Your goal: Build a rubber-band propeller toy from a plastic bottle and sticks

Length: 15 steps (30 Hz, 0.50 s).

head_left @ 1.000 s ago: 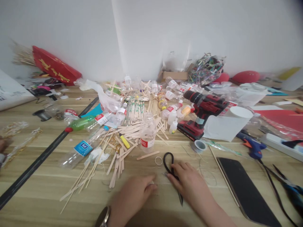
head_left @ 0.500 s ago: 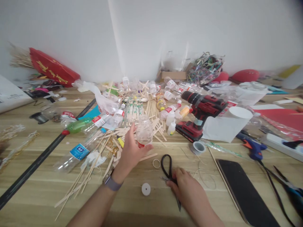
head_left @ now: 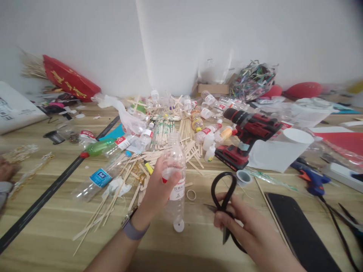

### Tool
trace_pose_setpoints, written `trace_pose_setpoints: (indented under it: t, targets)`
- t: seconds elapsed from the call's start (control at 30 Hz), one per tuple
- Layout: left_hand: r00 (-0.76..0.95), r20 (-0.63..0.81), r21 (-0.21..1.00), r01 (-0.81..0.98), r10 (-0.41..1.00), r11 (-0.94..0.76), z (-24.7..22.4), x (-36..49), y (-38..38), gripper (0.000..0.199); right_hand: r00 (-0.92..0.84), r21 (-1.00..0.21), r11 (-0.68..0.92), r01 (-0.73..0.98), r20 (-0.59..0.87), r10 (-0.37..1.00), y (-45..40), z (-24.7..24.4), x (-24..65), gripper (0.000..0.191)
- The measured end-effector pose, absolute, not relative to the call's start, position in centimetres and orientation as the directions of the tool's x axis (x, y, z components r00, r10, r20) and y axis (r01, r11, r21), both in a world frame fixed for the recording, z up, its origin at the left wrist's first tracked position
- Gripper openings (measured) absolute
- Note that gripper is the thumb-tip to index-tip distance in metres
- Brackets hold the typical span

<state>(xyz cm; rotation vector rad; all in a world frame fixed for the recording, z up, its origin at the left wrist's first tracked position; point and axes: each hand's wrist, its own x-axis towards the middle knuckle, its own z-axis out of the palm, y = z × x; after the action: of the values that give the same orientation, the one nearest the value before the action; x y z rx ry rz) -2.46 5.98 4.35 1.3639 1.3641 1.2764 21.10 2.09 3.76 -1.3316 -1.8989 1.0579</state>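
Note:
My left hand (head_left: 163, 185) is wrapped round a clear plastic bottle (head_left: 177, 190) with a red and white label; the bottle stands roughly upright with its open neck at the top. A small white disc (head_left: 179, 226) shows at the bottle's lower end. My right hand (head_left: 234, 217) grips black-handled scissors (head_left: 224, 200) around their pivot, one handle loop pointing up and the blades spread. On the table between the hands lies a thin ring (head_left: 191, 195).
Wooden sticks (head_left: 187, 130) and bottles pile up ahead. A red drill (head_left: 246, 132), a grey tape roll (head_left: 244, 176), a phone (head_left: 295, 226) and a glue gun (head_left: 312, 179) are at right. Another person's hand (head_left: 7, 170) shows at far left.
My left hand has lifted the bottle nearer, its whole length now showing. My right hand has raised the scissors off the table and turned them. Another person's hand has appeared at far left.

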Motion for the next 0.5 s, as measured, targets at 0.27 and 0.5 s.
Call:
trace_pose_setpoints:
  t: [0.27,0.5]
  targets:
    - [0.005,-0.050,0.970,0.237,0.999,0.048,5.6,-1.8,3.1,0.081,-0.345,-0.370,0.632,0.681,0.600,0.722,2.1,6.6,18.4,0.014]
    - [0.025,-0.021,0.957,0.291,0.999,0.013,5.4,-2.0,1.5,0.089,-0.396,-0.215,0.682,0.699,0.678,0.619,1.5,6.6,17.9,0.021]
